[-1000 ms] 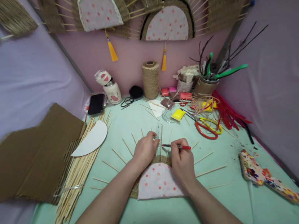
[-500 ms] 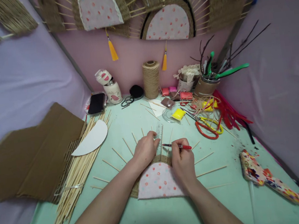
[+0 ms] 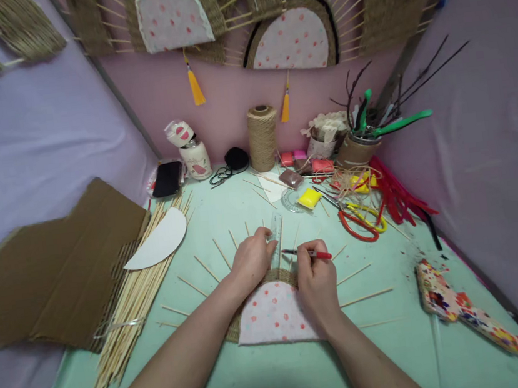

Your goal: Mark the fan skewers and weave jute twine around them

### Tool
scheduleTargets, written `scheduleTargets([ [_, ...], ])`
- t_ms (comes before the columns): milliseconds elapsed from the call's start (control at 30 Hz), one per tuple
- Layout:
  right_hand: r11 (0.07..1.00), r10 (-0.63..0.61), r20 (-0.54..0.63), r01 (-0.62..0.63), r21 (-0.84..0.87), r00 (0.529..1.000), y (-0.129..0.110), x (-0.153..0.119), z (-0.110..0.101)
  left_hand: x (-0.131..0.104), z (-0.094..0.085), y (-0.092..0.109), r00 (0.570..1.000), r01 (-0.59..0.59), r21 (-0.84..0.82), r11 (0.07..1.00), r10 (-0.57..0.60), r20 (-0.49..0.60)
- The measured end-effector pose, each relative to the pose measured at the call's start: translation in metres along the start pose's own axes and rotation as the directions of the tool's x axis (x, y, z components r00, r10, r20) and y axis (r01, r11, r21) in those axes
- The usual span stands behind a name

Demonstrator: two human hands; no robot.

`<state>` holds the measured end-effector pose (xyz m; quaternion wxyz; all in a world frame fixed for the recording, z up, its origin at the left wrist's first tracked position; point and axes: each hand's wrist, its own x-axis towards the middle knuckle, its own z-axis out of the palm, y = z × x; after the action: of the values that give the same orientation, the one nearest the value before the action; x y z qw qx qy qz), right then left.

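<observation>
A half-round piece covered in white cloth with red flowers (image 3: pixel 277 317) lies in front of me, edged with a woven twine band (image 3: pixel 234 330). Thin wooden sticks (image 3: pixel 366 297) fan out from it. My left hand (image 3: pixel 254 259) is closed on a clear ruler (image 3: pixel 275 226), holding it along one of the upper sticks. Between the fingers of my right hand (image 3: pixel 317 278) is a red pen (image 3: pixel 311 253), its tip pointing left at the stick beside the ruler. My right hand hides part of the band and cloth.
Left lie a stick bundle (image 3: pixel 131 310), a white paper half-circle (image 3: pixel 163 238) and brown cardboard (image 3: pixel 55 269). At the back stand a twine spool (image 3: pixel 263 140) and a bottle (image 3: pixel 197 160). Scissors (image 3: pixel 361 222) lie right, beyond a flower-patterned glue gun (image 3: pixel 472 312).
</observation>
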<state>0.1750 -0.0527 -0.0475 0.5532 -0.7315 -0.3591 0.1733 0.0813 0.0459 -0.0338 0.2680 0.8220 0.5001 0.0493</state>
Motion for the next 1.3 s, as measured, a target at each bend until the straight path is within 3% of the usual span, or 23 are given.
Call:
scheduleTargets([
  [1033,1.000,0.001,0.018,-0.001,-0.001,1.000,0.0016,-0.0004,0.0000,0.0004,0.0005,-0.0004,1.000,0.000,-0.013,1.000,0.000,0.002],
  [1300,0.998,-0.055,-0.068,0.056,0.025,0.996,0.0004,-0.0006,-0.0031,-0.0015,-0.0005,0.0003,1.000,-0.013,-0.030,0.999,0.012,-0.008],
])
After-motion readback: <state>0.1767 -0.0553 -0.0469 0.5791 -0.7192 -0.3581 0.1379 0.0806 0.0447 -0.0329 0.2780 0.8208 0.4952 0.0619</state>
